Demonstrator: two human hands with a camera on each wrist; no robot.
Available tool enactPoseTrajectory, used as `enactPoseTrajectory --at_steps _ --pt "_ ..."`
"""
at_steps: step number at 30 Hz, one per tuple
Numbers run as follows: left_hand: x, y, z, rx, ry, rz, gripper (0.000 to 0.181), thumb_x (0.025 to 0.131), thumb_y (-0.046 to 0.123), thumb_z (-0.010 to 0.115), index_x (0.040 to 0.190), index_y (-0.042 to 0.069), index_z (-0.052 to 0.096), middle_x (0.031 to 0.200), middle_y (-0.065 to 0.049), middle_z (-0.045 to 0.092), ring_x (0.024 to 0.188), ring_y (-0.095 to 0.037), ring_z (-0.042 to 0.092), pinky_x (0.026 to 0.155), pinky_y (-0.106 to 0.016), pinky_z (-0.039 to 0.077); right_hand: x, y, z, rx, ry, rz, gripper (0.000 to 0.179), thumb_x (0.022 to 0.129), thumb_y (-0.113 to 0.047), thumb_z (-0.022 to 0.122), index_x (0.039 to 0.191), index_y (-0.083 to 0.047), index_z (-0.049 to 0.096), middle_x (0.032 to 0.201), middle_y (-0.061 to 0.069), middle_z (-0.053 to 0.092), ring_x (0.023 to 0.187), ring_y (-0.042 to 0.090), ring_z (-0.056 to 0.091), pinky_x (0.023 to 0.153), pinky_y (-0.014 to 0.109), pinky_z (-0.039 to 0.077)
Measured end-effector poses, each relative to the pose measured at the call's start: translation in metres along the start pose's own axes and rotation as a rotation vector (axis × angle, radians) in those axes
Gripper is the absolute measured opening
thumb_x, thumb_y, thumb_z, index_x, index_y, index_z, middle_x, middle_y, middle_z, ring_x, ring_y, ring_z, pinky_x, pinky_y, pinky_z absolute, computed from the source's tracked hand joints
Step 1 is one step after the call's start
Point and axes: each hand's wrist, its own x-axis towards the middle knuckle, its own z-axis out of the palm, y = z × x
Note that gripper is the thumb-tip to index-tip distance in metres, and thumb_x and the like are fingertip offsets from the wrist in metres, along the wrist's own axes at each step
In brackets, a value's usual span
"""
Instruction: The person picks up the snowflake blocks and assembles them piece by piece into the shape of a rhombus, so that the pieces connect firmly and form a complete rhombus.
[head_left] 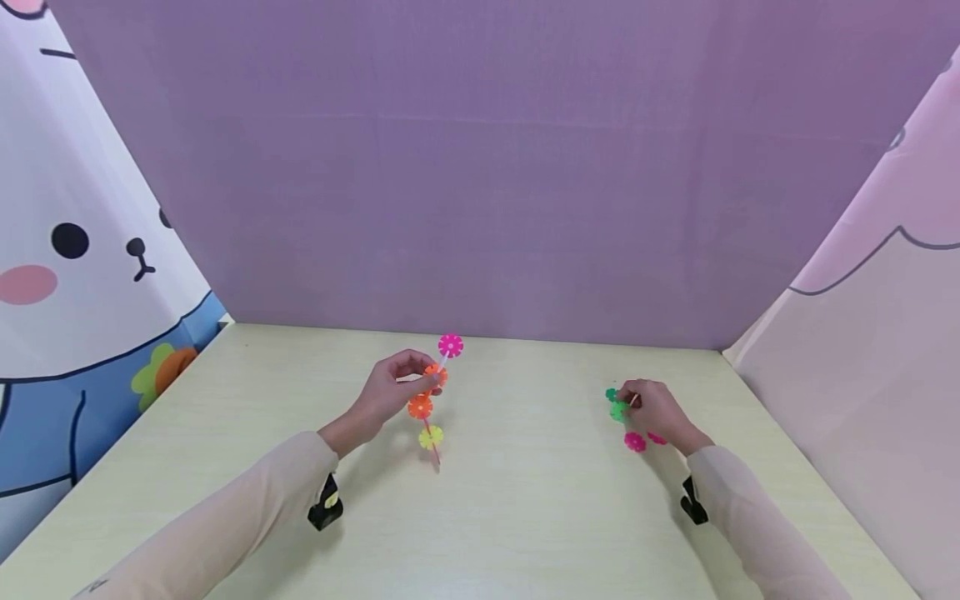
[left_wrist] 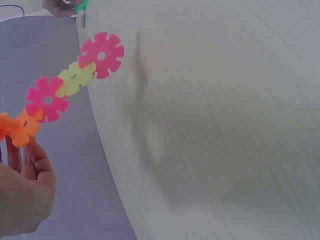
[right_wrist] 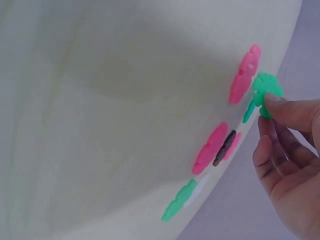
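Note:
My left hand (head_left: pixel 393 390) pinches a chain of interlocking snowflake discs by an orange disc (head_left: pixel 420 407), holding it over the table. One end carries a pink disc (head_left: pixel 450 345). Toward the other end are a yellow disc (head_left: pixel 431 437) and, clearer in the left wrist view, two pink discs (left_wrist: pixel 47 99) around the yellow one. Over at the right, my right hand (head_left: pixel 658 410) holds a green disc (right_wrist: pixel 265 87) between thumb and fingers. Loose pieces lie just below it: a pink disc (right_wrist: pixel 245 75), a second green disc (right_wrist: pixel 180 201) and a dark disc (right_wrist: pixel 224 148).
A pale wooden table (head_left: pixel 525 517) spreads beneath both hands. A purple cloth wall (head_left: pixel 480 183) rises at its far edge. Printed cartoon curtains (head_left: pixel 90 317) flank the left side, and a pink-and-beige curtain (head_left: pixel 885 350) the right.

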Motion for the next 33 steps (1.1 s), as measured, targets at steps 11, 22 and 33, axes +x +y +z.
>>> enactPoseTrajectory --at_steps 11,22,33 --pt "-0.001 0.002 -0.001 0.0 -0.018 0.038 0.035 0.083 0.017 0.067 0.114 0.007 0.055 0.106 -0.016 0.062 0.083 -0.02 0.069 0.078 -0.029 0.054 0.001 -0.005 -0.008 0.054 -0.006 -0.032 0.013 0.076 0.012 0.062 0.085 0.003 0.065 0.081 0.013 0.065 0.071 0.016 0.055 0.062 0.021 0.048" --pt "0.001 0.003 0.001 0.001 -0.031 0.03 0.039 0.082 0.015 0.068 0.119 0.01 0.053 0.104 -0.013 0.064 0.081 -0.021 0.069 0.075 -0.03 0.055 0.006 -0.027 0.0 0.15 0.09 -0.098 0.013 0.076 0.008 0.065 0.087 0.0 0.066 0.078 0.009 0.067 0.07 0.014 0.059 0.064 0.024 0.051" --pt "-0.001 0.004 0.003 0.018 -0.029 0.054 0.041 0.081 0.014 0.068 0.119 0.011 0.054 0.1 -0.008 0.066 0.083 -0.025 0.068 0.066 -0.032 0.055 0.016 -0.067 0.015 0.219 0.136 -0.163 0.016 0.076 0.005 0.067 0.09 -0.003 0.066 0.08 0.007 0.068 0.072 0.013 0.061 0.06 0.023 0.05"
